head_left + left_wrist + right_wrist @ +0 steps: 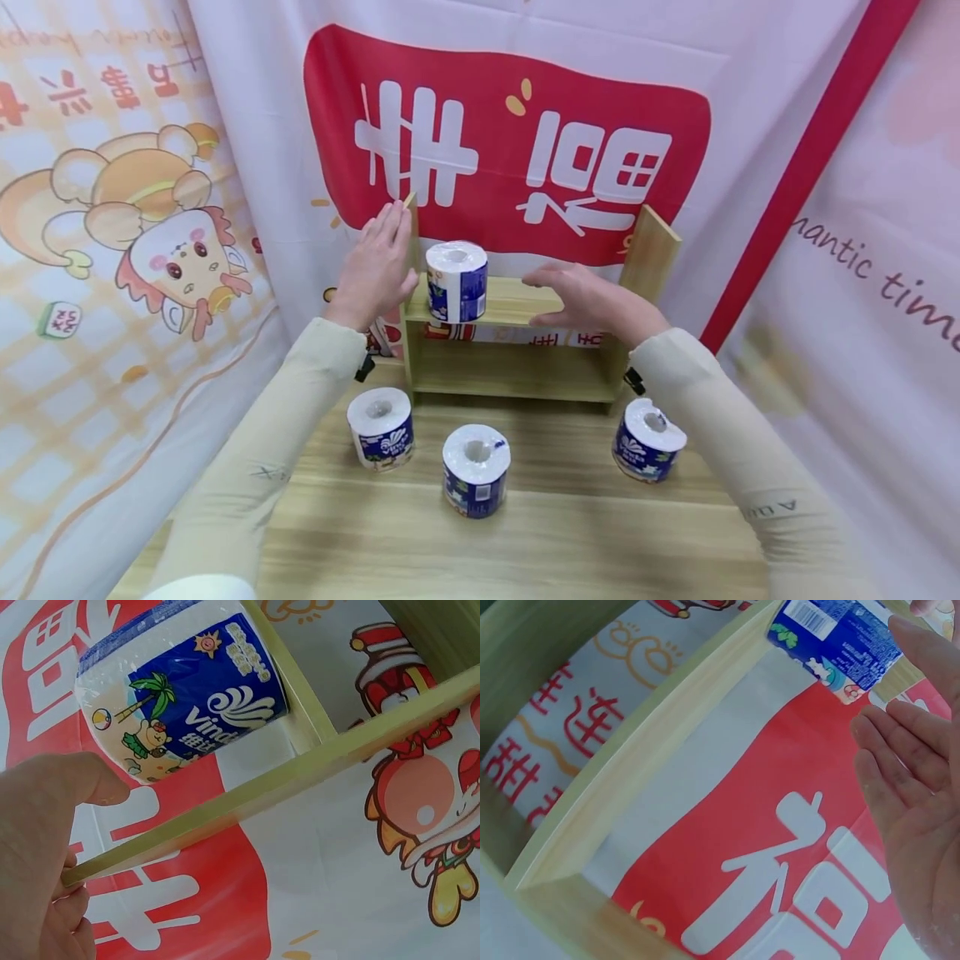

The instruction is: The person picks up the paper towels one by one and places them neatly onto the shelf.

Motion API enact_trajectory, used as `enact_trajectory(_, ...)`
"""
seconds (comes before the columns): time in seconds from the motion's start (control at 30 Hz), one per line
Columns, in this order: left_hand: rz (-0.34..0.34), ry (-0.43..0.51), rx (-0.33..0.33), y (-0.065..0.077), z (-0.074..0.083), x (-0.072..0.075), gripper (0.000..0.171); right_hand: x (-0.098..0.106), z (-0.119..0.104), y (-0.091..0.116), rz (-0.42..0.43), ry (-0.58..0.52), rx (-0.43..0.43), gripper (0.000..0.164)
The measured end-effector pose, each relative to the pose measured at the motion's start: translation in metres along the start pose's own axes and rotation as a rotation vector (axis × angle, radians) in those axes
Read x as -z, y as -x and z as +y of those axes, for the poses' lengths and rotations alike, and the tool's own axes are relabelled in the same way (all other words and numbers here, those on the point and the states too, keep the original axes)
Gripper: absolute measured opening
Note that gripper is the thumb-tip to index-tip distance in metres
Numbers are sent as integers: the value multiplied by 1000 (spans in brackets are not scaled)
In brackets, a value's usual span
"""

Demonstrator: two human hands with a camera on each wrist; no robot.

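"Vinda" roll (457, 285) near shelf's (517, 372) left edge
Left hand (377, 267) straight-fingered, right hand (588, 300) relaxed; both released.

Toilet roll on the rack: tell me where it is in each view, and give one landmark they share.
Head: the toilet roll is just left of centre, between the left hand and the right hand.
Left wrist: upper left of centre, palm-tree side showing.
Right wrist: at the top edge, right of centre, partly cut off, barcode showing.
Shared landmark: the red panel with white characters behind the rack.
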State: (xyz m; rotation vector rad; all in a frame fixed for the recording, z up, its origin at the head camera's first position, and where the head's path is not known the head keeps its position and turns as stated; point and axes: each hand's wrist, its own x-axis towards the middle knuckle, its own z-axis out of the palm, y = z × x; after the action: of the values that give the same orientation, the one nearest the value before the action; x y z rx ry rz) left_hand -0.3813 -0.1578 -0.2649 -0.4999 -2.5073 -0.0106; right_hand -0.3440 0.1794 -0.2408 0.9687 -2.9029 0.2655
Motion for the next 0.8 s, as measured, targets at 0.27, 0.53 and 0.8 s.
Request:
enact_trajectory(0.27,26,7,-2,0,0,0,94,1,16,32,-22,36,-12,68)
enact_trajectory(0.53,18,1,6,0,-2,2,97,1,22,69,-51,49,-2,66)
enact_trajectory(0.8,7,-5,15,3,-2,5,95,-11,39,105,-23,66,53,59)
